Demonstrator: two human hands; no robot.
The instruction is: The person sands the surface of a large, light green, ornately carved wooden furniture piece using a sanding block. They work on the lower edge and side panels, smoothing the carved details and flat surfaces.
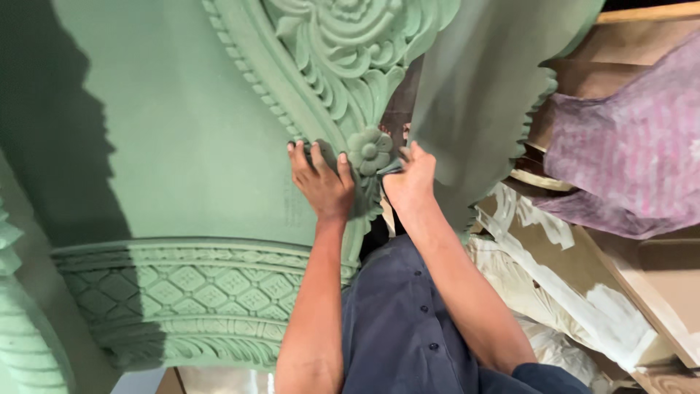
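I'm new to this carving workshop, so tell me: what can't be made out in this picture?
- Head view: right hand fingertips, hidden behind the green carved panel edge.
- Whether it holds a tool: cannot tell.
- Left hand palm, pressed against the green carved flower moulding.
- Person in purple cloth: cut off by the right edge.

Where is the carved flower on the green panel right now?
In the head view the carved flower sits just above centre on the green panel's scrolled edge, between the left hand and the right hand.
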